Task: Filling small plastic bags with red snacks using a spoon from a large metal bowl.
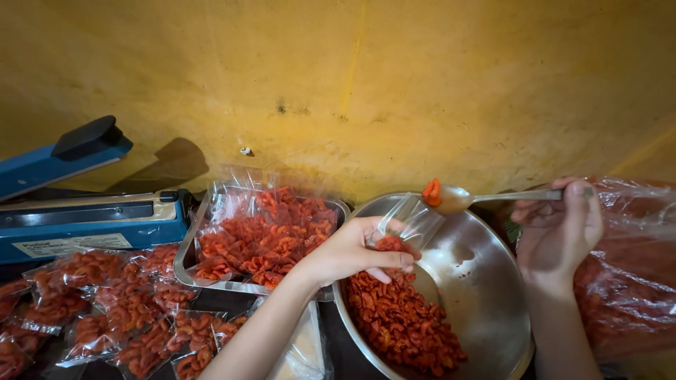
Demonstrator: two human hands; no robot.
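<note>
Hands hold clear bag (408, 225) and spoon (486, 198).

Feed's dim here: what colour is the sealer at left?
Blue, with a black handle, on the sealer; clearest in the head view.

Both forearms were bare to the frame's edge, with no sleeves. The left hand (348, 252) and right hand (560, 229) wore no gloves or rings.

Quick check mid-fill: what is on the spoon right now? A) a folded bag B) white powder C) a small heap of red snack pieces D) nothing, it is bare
C: the spoon in the right hand carries red snack pieces at the mouth of the small clear bag held by the left hand.
</note>
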